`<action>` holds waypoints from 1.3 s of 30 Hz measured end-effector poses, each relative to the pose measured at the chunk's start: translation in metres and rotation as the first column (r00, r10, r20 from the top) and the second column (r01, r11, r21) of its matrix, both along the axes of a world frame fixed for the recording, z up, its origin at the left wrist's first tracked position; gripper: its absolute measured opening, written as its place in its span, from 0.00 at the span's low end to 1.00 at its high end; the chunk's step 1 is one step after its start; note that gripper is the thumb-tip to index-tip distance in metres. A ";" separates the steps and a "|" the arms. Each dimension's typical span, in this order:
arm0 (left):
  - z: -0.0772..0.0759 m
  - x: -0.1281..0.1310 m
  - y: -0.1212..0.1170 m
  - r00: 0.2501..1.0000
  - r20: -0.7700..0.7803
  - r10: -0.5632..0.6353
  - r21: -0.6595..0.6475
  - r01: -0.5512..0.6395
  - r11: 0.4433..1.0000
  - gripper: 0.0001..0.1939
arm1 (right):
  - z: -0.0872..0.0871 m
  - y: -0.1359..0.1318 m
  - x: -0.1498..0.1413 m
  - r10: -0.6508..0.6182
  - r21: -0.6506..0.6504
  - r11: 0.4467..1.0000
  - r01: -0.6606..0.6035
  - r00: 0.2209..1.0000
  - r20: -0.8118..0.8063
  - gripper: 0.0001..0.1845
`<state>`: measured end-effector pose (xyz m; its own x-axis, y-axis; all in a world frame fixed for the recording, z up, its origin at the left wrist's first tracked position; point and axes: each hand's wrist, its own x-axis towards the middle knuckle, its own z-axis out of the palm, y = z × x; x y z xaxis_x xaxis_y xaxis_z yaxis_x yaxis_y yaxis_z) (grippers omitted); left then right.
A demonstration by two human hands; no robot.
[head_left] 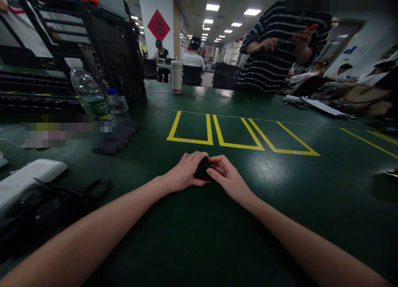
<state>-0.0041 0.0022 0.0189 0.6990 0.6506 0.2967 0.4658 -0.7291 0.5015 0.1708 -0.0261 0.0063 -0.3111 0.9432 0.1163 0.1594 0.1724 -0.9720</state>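
Observation:
Between my hands, low over the green table [199, 237], is a small black object [202, 169] whose kind I cannot make out. My left hand [185, 171] is wrapped round its left side, thumb below and fingers on top. From the right, my right hand [226, 173] pinches its edge with thumb and fingertips. Part of the object is hidden behind the fingers. Beyond the hands, yellow tape outlines [239, 146] mark the tabletop.
Left are a white power strip [34, 179], a tangle of black cables [46, 212], two plastic bottles [90, 92] and an open black computer case [108, 59]. A white cup [177, 77] stands at the back. Opposite stands a person in a striped shirt [270, 50]; papers [326, 106] lie right.

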 end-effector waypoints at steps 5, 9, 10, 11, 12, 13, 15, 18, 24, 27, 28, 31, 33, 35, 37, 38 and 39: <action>-0.007 0.001 0.003 1.000 0.014 0.013 0.021 -0.014 1.000 0.28 | 0.001 -0.003 0.000 -0.001 0.032 0.999 -0.001 0.998 0.060 0.12; -0.009 0.002 0.003 1.000 0.015 0.026 0.043 -0.027 0.999 0.29 | 0.000 -0.005 0.000 0.034 0.052 0.998 -0.035 0.999 0.024 0.11; -0.009 0.001 0.003 1.000 0.017 0.026 0.044 -0.027 0.999 0.29 | -0.001 -0.005 0.000 0.029 0.055 0.998 -0.030 0.999 0.017 0.10; -0.008 0.001 0.003 1.000 0.017 0.022 0.042 -0.023 0.999 0.29 | -0.002 -0.005 0.000 0.020 0.058 0.998 -0.021 1.000 0.011 0.09; -0.008 0.001 0.003 1.000 0.016 0.021 0.040 -0.022 0.999 0.29 | -0.002 -0.004 0.000 0.013 0.056 0.998 -0.014 1.000 0.005 0.08; -0.008 0.001 0.002 1.000 0.016 0.023 0.038 -0.024 0.999 0.29 | -0.003 -0.003 0.000 0.007 0.050 0.999 -0.007 1.000 -0.001 0.08; -0.008 0.001 0.003 1.000 0.015 0.021 0.032 -0.022 0.999 0.29 | -0.004 0.000 0.001 -0.007 0.025 1.000 0.007 1.000 -0.009 0.09; -0.009 0.001 0.003 1.000 0.022 0.009 0.027 -0.009 1.000 0.29 | -0.005 0.002 0.002 -0.020 -0.018 1.000 0.020 1.000 0.018 0.13; -0.005 0.000 0.001 1.000 0.010 0.004 0.032 -0.004 0.999 0.28 | -0.001 0.000 0.004 0.088 -0.008 0.996 -0.088 0.996 -0.013 0.13; -0.003 0.000 0.000 1.000 -0.006 -0.003 0.024 0.003 1.000 0.28 | -0.001 -0.001 0.003 0.089 0.002 0.996 -0.089 0.995 -0.046 0.10; -0.003 0.000 0.001 1.000 -0.005 0.002 0.024 -0.002 1.000 0.28 | -0.001 -0.001 0.003 0.076 0.003 0.997 -0.076 0.996 -0.046 0.09; -0.004 0.000 0.001 1.000 0.003 0.012 0.018 -0.012 1.000 0.28 | -0.002 0.000 0.002 0.037 0.005 0.999 -0.037 0.999 -0.026 0.08; -0.005 0.001 0.002 1.000 0.003 0.004 0.012 -0.004 1.000 0.28 | -0.003 0.001 0.002 0.017 -0.001 1.000 -0.017 1.000 0.001 0.10; -0.006 0.001 0.002 1.000 0.007 0.003 0.014 -0.003 1.000 0.28 | -0.003 0.001 0.003 -0.006 -0.007 1.000 0.006 0.999 0.033 0.12; -0.007 0.002 0.002 1.000 0.018 0.012 0.023 -0.013 1.000 0.29 | -0.003 0.001 0.003 -0.005 -0.013 1.000 0.006 0.999 0.053 0.12; -0.008 0.002 0.003 1.000 0.023 0.013 0.028 -0.014 1.000 0.29 | -0.003 0.001 0.003 0.011 -0.019 1.000 -0.011 0.999 0.050 0.12; -0.008 0.002 0.003 1.000 0.027 0.011 0.034 -0.012 0.999 0.29 | -0.002 0.000 0.003 0.033 -0.022 0.999 -0.032 0.999 0.037 0.11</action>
<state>-0.0022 0.0050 0.0107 0.6828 0.6480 0.3374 0.4612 -0.7405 0.4888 0.1741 -0.0257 0.0040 -0.3450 0.9348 0.0840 0.1905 0.1574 -0.9690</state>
